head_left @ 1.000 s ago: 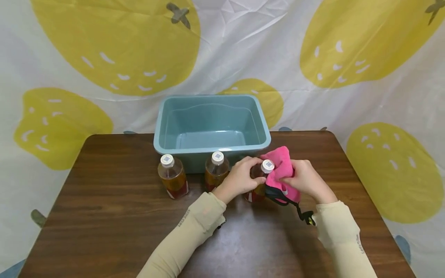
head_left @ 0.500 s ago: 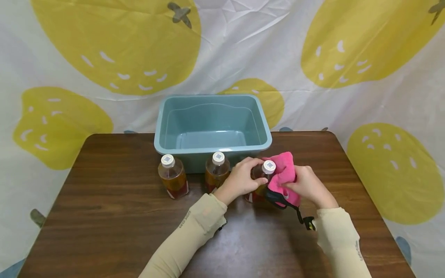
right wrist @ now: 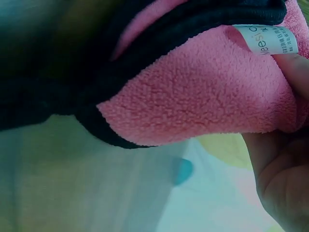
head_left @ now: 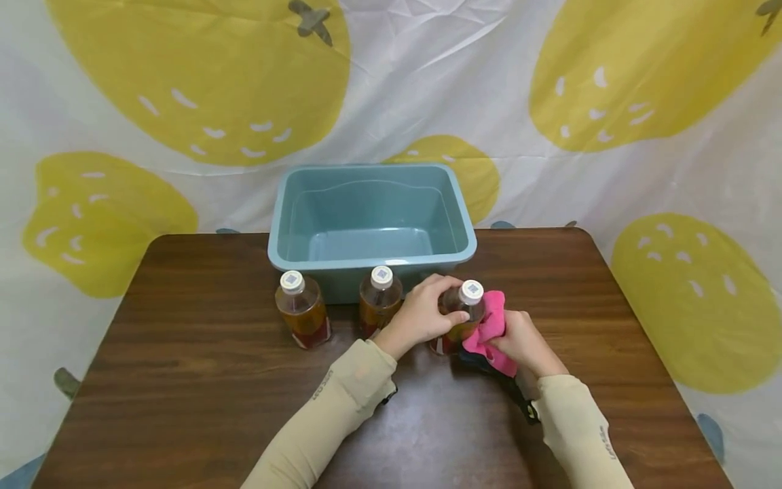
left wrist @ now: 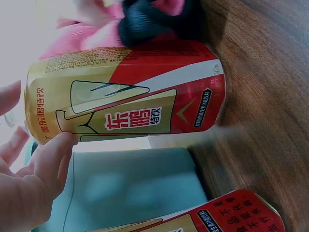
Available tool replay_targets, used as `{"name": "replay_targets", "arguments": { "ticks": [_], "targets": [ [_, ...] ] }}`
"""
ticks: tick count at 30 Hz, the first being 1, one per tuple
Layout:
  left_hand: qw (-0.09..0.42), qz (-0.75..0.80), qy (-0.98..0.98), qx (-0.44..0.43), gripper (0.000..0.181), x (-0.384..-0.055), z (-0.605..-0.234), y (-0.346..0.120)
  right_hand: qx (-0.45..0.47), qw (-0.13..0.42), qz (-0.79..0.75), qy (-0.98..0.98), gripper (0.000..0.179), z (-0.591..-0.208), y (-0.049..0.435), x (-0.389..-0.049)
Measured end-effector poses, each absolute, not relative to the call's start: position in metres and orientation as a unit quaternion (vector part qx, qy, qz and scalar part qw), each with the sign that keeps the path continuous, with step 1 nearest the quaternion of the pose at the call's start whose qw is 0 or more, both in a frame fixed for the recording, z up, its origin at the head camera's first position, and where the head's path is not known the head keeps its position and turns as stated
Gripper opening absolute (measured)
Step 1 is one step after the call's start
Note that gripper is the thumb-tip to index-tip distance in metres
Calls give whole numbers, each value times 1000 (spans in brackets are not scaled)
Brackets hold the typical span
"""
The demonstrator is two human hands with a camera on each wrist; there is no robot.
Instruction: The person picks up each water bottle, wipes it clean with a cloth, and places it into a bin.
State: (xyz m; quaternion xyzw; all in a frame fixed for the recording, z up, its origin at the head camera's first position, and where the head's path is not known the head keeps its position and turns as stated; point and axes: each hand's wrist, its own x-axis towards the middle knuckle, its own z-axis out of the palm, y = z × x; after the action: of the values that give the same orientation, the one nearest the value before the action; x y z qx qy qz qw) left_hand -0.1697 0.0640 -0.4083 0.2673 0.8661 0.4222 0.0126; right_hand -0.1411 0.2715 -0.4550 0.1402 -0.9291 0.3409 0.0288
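Note:
My left hand (head_left: 423, 314) grips the upper part of the rightmost drink bottle (head_left: 458, 333), which stands upright with a white cap. In the left wrist view its gold and red label (left wrist: 135, 96) faces the camera. My right hand (head_left: 522, 343) holds a pink fleecy cloth (head_left: 489, 329) with black edging against the bottle's right side. A black strap (head_left: 519, 397) trails from the cloth toward the wrist. The right wrist view shows the cloth (right wrist: 203, 87) close up, with a white tag (right wrist: 268, 39) beside the thumb.
A second bottle (head_left: 380, 302) and a third bottle (head_left: 303, 316) stand to the left along the front of a light blue plastic bin (head_left: 373, 261). All rest on a dark wooden table (head_left: 201, 380). A lemon-print cloth (head_left: 421, 68) hangs behind.
My right hand has moved down and slightly left with the pink cloth, lower along the bottle's side. The left hand keeps its grip in nearly the same place.

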Motion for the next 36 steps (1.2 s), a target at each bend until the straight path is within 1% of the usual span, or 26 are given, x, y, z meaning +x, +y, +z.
{"name": "replay_targets", "arguments": {
  "ticks": [6,13,17,21,25,29,36],
  "targets": [
    [9,421,867,266,45,-170,-408,61,151,27,336,-929,15,-477,268,-142],
    [16,420,868,264,44,-170,-407,62,140,19,330,-934,15,-474,269,-139],
    [15,423,866,266,44,-170,-408,62,135,5,324,-937,16,-458,272,-137],
    [10,426,864,269,44,-170,-407,61,126,-13,325,-937,17,-425,272,-134],
    [5,427,863,271,43,-170,-407,60,126,-11,317,-940,19,-398,271,-132],
    [5,428,862,271,44,-170,-407,59,132,-1,313,-940,19,-390,270,-132],
    [9,426,864,268,45,-172,-407,57,129,-5,307,-943,19,-385,273,-130]
  ]
}}
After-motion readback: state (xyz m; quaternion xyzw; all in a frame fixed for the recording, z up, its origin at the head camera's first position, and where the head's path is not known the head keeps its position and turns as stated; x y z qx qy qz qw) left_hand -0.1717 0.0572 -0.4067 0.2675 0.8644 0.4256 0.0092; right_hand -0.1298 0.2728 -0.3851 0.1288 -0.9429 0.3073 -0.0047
